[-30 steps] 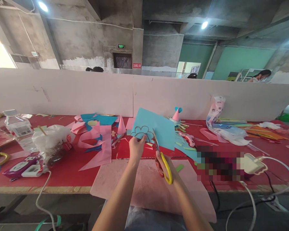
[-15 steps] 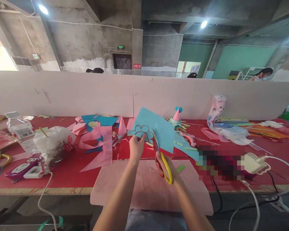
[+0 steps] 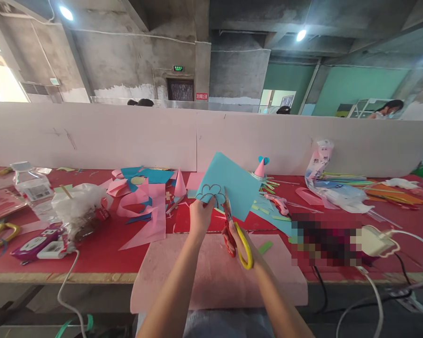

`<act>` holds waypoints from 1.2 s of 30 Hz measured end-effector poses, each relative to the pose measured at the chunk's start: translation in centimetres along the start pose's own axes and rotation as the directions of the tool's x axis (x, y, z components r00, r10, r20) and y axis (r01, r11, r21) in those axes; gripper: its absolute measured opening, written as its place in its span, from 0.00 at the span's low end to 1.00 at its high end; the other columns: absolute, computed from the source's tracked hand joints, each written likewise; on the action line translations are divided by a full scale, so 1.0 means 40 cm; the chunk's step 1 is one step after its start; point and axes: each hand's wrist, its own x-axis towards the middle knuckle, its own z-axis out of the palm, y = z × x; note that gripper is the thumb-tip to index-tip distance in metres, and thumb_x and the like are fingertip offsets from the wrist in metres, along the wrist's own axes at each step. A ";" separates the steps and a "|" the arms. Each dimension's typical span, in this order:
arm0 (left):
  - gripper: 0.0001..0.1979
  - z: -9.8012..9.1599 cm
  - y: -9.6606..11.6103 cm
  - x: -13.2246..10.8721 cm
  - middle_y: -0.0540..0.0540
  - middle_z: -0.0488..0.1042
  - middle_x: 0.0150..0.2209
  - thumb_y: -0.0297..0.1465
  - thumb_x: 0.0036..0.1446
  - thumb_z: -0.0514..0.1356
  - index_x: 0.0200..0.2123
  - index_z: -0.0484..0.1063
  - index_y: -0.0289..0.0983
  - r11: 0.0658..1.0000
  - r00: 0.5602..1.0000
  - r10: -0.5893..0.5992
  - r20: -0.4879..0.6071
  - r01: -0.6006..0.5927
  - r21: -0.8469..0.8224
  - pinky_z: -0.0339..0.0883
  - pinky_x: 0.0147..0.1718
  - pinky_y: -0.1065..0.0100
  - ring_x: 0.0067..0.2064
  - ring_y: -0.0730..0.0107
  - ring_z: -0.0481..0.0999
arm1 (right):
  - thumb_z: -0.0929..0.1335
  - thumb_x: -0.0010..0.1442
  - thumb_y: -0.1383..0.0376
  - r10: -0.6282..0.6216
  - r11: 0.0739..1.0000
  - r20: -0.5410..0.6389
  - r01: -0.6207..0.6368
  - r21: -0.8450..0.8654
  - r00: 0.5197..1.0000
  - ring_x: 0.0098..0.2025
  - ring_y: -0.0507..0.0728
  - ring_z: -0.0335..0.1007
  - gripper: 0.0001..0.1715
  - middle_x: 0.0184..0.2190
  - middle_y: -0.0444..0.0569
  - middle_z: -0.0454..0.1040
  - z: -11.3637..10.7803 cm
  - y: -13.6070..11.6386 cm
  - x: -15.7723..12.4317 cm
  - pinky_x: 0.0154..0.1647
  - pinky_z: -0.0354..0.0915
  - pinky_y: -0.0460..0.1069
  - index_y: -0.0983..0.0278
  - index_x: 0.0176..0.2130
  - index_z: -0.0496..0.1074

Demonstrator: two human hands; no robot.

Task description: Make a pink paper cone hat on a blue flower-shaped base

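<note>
A sheet of light blue paper with a dark scalloped flower outline on its lower left is pinched in my left hand. My right hand grips scissors with yellow and red handles. Their blades point up and lie at the sheet, just right of the drawn outline. Whether the blades are fully closed is hard to make out. Behind the sheet stand a pink paper cone and, to the right, another pink cone with blue round pieces at its tip.
Pink paper scraps, a plastic bottle and a plastic bag lie left. A pink glue gun, a printed plastic wrapper and a white plug with cables are right. A pale partition runs behind.
The blue sheet has shifted slightly right and turned a little, with my left hand following it. The scissors stay at the paper, their handles somewhat wider apart.
</note>
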 end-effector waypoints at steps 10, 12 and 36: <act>0.15 -0.006 -0.017 0.016 0.49 0.69 0.18 0.38 0.51 0.55 0.21 0.72 0.34 0.999 0.996 0.040 0.076 -0.038 -0.021 0.63 0.30 0.71 0.26 0.69 0.69 | 0.61 0.50 0.37 -0.027 0.999 -0.012 0.027 -0.027 1.000 0.13 0.46 0.51 0.32 0.13 0.37 0.57 0.002 -0.015 -0.007 0.14 0.50 0.43 0.63 0.27 0.63; 0.14 -0.007 -0.014 0.015 0.49 0.70 0.19 0.38 0.50 0.55 0.22 0.72 0.34 0.998 0.995 0.050 0.086 -0.048 -0.028 0.62 0.30 0.72 0.26 0.69 0.69 | 0.61 0.50 0.37 -0.027 0.999 -0.011 0.027 -0.016 1.000 0.13 0.46 0.52 0.32 0.13 0.37 0.57 0.002 -0.015 -0.004 0.15 0.50 0.43 0.63 0.28 0.63; 0.11 -0.025 -0.014 0.024 0.49 0.70 0.22 0.37 0.49 0.56 0.25 0.70 0.34 0.997 0.993 -0.008 0.120 0.018 -0.082 0.61 0.29 0.71 0.28 0.69 0.69 | 0.60 0.55 0.40 -0.084 0.978 -0.009 0.081 -0.190 0.996 0.11 0.46 0.47 0.27 0.12 0.36 0.53 -0.015 0.016 0.013 0.12 0.47 0.44 0.61 0.27 0.57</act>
